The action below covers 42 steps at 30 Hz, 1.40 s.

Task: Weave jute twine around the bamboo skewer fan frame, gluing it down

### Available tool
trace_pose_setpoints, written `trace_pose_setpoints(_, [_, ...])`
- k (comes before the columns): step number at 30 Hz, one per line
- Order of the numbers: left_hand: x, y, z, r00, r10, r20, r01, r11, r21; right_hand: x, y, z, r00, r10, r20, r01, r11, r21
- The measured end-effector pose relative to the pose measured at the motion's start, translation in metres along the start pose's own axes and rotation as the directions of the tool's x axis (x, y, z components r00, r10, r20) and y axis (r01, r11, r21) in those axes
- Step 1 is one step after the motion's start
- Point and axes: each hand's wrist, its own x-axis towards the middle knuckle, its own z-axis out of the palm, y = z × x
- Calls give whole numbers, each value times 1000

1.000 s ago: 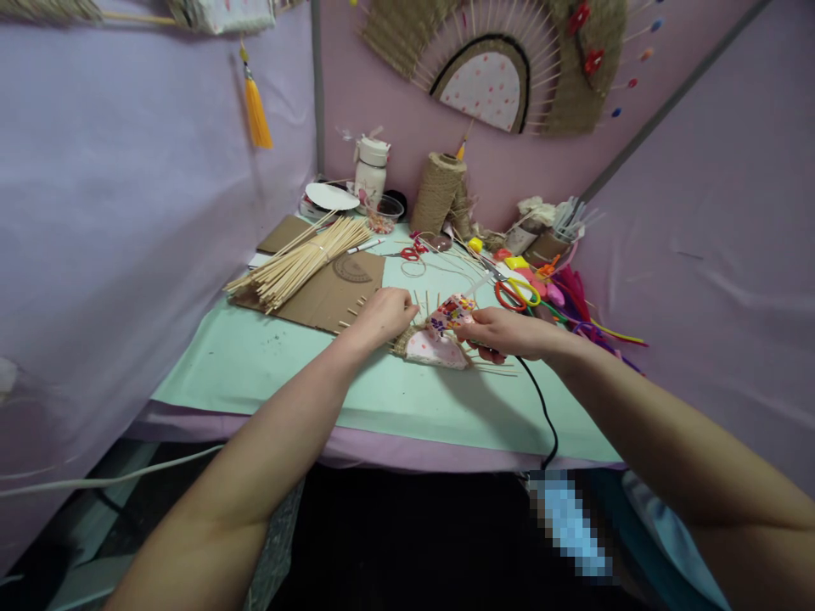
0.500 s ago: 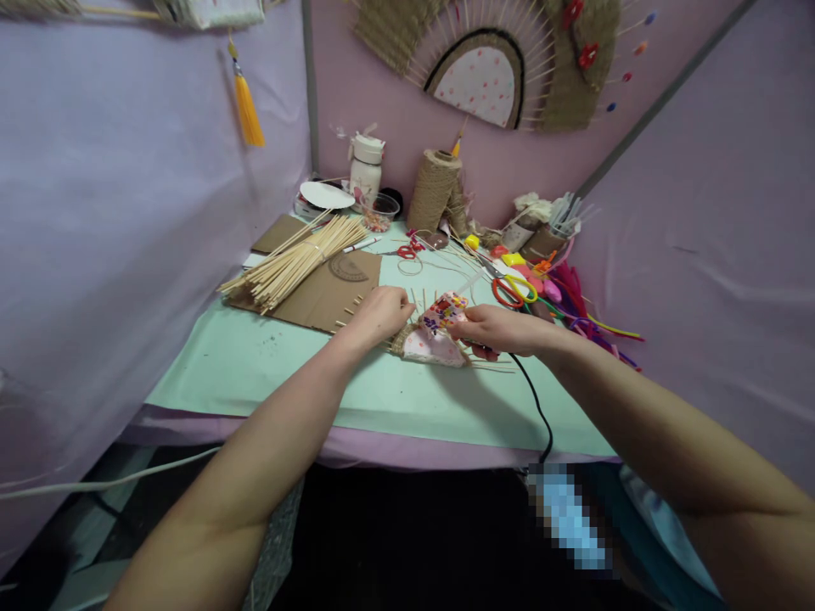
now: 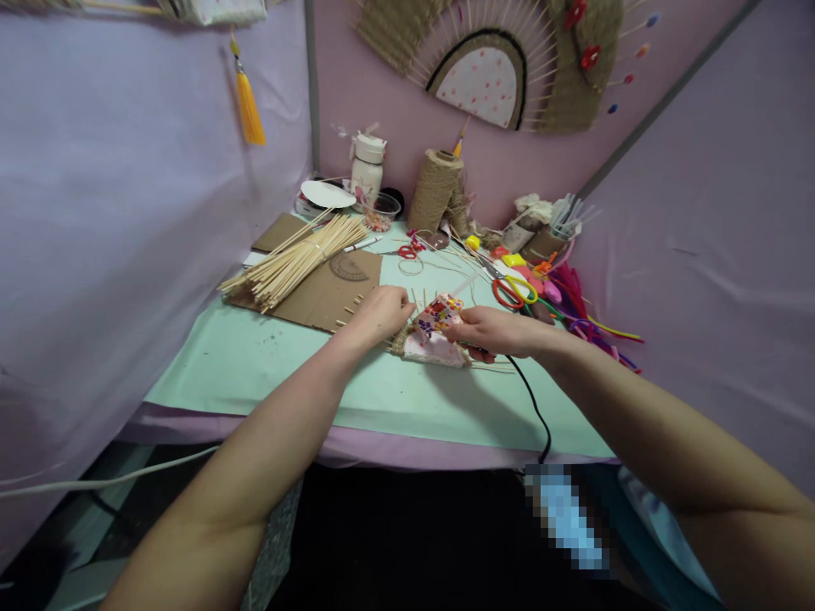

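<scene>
At the fabric fan (image 3: 429, 346) pinched by left hand (image 3: 382, 312), right hand (image 3: 500, 329) gripping glue gun (image 3: 439, 312) edged left.

A pixelated patch (image 3: 564, 522) hides where the black cord (image 3: 533, 406) ends

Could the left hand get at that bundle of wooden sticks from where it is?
Probably yes. The left hand sits at the edge of the cardboard, and the bundle of sticks lies beyond, with only bare board between. The right hand holds a glue gun.

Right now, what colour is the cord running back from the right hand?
Black. The cord shows best in the head view, against the green mat.
</scene>
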Motion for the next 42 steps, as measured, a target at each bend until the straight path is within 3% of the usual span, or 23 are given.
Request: trace_pose_setpoints(42, [1, 0, 0, 1000, 4, -3, -4, 1000, 12, -8, -12, 6, 994, -36, 100, 37, 999, -7])
